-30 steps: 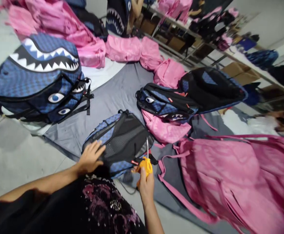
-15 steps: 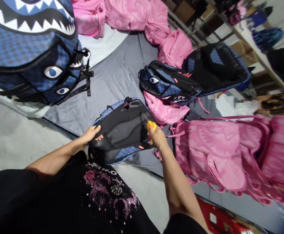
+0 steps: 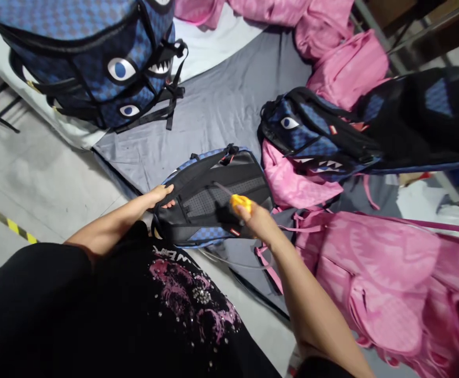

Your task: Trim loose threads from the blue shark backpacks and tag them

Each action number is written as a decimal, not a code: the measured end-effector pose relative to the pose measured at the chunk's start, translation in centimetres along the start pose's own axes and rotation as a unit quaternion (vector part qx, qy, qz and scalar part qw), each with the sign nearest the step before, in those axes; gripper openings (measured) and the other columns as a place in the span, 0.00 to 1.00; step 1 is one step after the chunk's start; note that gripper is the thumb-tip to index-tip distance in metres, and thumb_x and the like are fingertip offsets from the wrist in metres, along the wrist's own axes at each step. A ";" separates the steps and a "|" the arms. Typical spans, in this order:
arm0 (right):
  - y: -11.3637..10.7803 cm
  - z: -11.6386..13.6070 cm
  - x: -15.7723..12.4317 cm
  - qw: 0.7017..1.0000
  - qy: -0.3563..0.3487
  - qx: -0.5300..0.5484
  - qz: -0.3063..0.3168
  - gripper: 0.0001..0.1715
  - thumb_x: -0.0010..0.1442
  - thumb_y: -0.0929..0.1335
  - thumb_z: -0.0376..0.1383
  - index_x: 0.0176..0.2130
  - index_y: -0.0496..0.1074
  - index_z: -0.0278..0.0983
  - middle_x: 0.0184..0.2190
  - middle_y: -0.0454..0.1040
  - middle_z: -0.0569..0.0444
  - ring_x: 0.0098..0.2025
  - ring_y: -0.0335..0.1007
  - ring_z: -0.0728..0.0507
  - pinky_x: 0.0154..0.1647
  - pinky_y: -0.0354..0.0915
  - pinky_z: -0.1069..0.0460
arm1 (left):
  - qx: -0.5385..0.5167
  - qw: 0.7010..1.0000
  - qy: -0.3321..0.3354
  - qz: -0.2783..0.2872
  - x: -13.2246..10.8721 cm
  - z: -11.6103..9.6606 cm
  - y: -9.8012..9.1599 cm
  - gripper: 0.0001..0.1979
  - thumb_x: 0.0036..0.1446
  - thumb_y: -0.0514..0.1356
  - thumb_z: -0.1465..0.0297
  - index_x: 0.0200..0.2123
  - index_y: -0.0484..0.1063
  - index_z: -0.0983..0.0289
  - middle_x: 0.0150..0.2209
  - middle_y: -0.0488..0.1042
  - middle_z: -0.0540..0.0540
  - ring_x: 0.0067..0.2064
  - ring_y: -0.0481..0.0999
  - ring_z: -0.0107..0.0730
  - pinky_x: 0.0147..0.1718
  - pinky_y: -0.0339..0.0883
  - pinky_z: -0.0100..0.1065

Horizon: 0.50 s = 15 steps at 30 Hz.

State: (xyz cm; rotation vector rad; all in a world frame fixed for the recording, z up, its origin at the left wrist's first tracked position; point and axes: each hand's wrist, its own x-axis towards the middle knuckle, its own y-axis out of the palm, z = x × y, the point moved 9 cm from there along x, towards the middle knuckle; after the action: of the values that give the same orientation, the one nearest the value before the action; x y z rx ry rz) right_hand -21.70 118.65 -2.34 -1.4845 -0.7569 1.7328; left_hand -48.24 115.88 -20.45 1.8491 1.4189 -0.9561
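A blue-and-black checkered backpack (image 3: 213,231) lies with its black padded back panel up, in front of my body. My left hand (image 3: 162,196) grips its near-left edge, thumb on top and fingers curled by the strap. Above the panel's right part, my right hand (image 3: 256,220) is closed around a yellow air blow gun (image 3: 240,203). Its thin nozzle points left over the mesh padding, apart from the panel as far as I can tell. A pale thin hose (image 3: 248,268) curves below that hand.
Stacked blue shark-face backpacks (image 3: 95,68) stand at the upper left. More blue backpacks (image 3: 316,131) lie at the right on pink ones. Pink backpacks (image 3: 379,268) crowd the right side and the back. A grey cloth (image 3: 221,89) covers the table. Yellow-black tape (image 3: 7,223) marks the floor.
The view has shifted, so the surroundings appear moved. My right hand has tilted the blow gun, and its nozzle now points more to the left over the panel. My left hand keeps its grip.
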 end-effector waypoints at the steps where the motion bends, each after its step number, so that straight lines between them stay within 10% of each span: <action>1: 0.0 0.7 0.3 1.000 -0.016 0.009 0.017 0.25 0.68 0.61 0.48 0.54 0.72 0.36 0.40 0.81 0.47 0.40 0.77 0.43 0.39 0.67 0.54 | 0.020 1.000 0.007 -0.009 -0.3 -0.1 0.1 0.23 0.71 0.43 0.58 0.42 0.70 0.68 0.27 0.77 0.58 0.25 0.74 0.30 0.27 0.69 0.30; 5: -2.4 0.0 0.5 1.000 0.008 0.009 -0.017 0.29 0.70 0.58 0.48 0.58 0.68 0.32 0.47 0.79 0.39 0.49 0.75 0.38 0.45 0.66 0.50 | 0.127 0.985 0.082 -0.079 -2.5 -0.4 2.0 0.20 0.69 0.49 0.64 0.61 0.65 0.63 0.45 0.77 0.64 0.42 0.76 0.38 0.44 0.69 0.40; 11: -2.7 -3.0 -2.1 0.992 0.052 -0.113 0.020 0.28 0.69 0.60 0.51 0.56 0.69 0.35 0.45 0.79 0.39 0.47 0.77 0.35 0.45 0.66 0.48 | 0.581 0.759 0.257 -0.144 -6.0 -1.2 8.9 0.30 0.65 0.56 0.66 0.69 0.55 0.46 0.65 0.59 0.68 0.58 0.66 0.56 0.52 0.61 0.52; 15: -2.3 -5.5 -3.0 0.979 0.123 -0.164 0.005 0.30 0.71 0.57 0.51 0.56 0.68 0.32 0.46 0.78 0.36 0.48 0.77 0.34 0.44 0.66 0.46 | 0.595 0.732 0.297 -0.148 -7.6 -1.5 10.7 0.32 0.63 0.58 0.61 0.69 0.57 0.54 0.72 0.48 0.67 0.68 0.54 0.60 0.58 0.57 0.53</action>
State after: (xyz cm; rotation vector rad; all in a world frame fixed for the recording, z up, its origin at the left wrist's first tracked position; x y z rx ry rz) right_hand -15.72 117.38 0.32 -1.8861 -0.9343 1.4411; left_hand -38.79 110.53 -12.89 3.1354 1.6143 -1.8312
